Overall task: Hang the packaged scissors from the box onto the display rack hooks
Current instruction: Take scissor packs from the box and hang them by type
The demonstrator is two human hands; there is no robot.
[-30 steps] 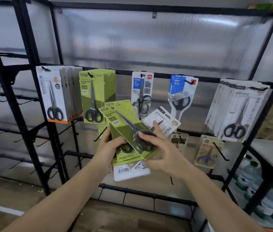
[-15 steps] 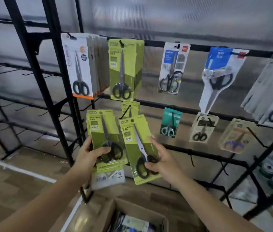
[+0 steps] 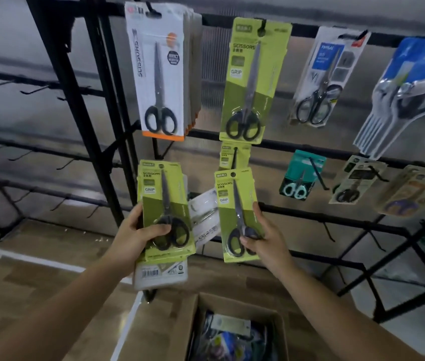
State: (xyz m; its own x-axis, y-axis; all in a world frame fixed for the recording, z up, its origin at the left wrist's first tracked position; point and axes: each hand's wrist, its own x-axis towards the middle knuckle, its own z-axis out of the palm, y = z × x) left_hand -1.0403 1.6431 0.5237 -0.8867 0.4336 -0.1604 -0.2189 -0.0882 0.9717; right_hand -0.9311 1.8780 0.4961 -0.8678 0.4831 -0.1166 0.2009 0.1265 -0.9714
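the left hand grips a stack of green scissors packs. the right hand pinches one green pack just below a rack hook. the box stands on the floor below.

Box contents blurred, cut off.

A single head-worn wide-angle view looks forward and slightly down, close to the rack. Both forearms reach in from the bottom edge, and the box sits at the bottom centre, directly below.
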